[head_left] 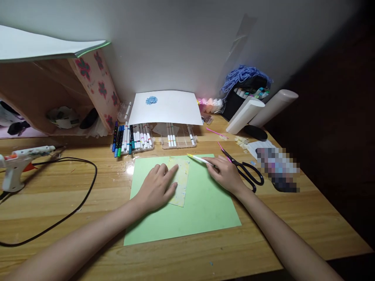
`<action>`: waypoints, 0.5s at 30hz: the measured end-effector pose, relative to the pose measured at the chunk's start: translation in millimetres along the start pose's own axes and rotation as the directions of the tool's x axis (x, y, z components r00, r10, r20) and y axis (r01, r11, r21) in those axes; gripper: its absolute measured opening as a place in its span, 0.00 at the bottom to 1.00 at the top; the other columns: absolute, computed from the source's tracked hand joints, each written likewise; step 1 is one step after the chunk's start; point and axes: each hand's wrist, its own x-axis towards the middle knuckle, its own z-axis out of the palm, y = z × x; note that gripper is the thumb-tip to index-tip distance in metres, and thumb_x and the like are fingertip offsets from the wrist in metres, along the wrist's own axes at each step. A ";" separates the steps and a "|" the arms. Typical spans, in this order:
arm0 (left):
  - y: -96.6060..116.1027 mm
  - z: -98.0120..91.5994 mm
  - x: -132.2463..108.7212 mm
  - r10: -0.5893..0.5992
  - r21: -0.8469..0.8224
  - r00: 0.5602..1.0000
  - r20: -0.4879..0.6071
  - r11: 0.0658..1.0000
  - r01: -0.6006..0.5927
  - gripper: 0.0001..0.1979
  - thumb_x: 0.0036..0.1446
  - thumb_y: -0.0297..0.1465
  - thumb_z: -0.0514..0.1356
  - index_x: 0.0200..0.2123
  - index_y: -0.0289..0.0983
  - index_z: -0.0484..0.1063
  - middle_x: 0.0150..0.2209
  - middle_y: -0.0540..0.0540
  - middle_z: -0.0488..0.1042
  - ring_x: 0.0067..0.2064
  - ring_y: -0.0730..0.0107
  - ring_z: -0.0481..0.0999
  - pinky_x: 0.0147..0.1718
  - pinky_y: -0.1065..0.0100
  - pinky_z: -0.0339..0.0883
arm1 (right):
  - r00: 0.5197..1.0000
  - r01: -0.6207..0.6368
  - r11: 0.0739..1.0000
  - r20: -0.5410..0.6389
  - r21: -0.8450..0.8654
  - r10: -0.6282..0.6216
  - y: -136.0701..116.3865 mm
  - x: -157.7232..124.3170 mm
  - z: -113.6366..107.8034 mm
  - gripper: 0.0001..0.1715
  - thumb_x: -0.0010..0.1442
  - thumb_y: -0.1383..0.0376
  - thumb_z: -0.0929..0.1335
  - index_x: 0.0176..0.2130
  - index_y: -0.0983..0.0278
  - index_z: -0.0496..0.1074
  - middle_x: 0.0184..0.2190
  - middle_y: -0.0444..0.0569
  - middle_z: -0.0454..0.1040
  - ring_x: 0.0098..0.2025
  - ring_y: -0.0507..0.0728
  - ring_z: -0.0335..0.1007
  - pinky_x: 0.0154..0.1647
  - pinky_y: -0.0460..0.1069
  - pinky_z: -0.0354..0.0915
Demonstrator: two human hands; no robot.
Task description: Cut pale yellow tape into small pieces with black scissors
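My left hand (158, 187) presses on a small pale yellow piece of paper (182, 181), its index finger and thumb stretched out and the other fingers curled. The piece has blue specks and lies on a green sheet (211, 212). In my right hand (225, 173) is a white marker with a yellow tip (199, 159), pointing left near the top right corner of the yellow paper. Black-handled scissors (249, 173) lie just right of that hand, their blades partly behind it.
Several markers (133, 136) sit in clear cases behind the green sheet. A white sheet with a blue patch (172, 107) leans over them. At left are a glue gun (17, 164) with a looping cord (93, 175) and a flowered box (96, 86). White rolls (246, 115) stand back right.
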 end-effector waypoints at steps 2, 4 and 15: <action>-4.3 2.0 -0.6 -0.063 -0.119 0.996 -0.069 0.991 0.054 0.27 0.62 0.31 0.45 0.63 0.35 0.47 0.41 0.41 0.64 0.41 0.61 0.61 0.44 0.56 0.60 | 0.997 -0.052 0.995 -0.054 0.090 0.057 -4.5 -1.4 -2.1 0.14 0.62 0.65 0.62 0.45 0.62 0.73 0.32 0.50 0.76 0.29 0.56 0.66 0.32 0.51 0.63; -9.7 4.5 -0.9 -0.116 -0.245 0.983 -0.145 0.966 0.078 0.28 0.61 0.25 0.42 0.64 0.35 0.41 0.42 0.41 0.64 0.43 0.63 0.61 0.47 0.57 0.60 | 0.994 -0.083 0.970 -0.052 0.230 0.097 -12.8 -3.4 -3.5 0.13 0.62 0.64 0.62 0.45 0.62 0.73 0.35 0.51 0.75 0.33 0.56 0.68 0.34 0.50 0.64; -14.0 7.4 -1.2 -0.238 -0.600 0.962 -0.133 0.792 0.113 0.22 0.61 0.28 0.51 0.58 0.42 0.54 0.45 0.46 0.76 0.45 0.67 0.76 0.45 0.63 0.69 | 0.993 -0.028 0.935 0.119 0.353 -0.015 -42.6 -9.1 7.5 0.15 0.63 0.67 0.63 0.47 0.62 0.72 0.34 0.50 0.74 0.36 0.56 0.65 0.37 0.50 0.62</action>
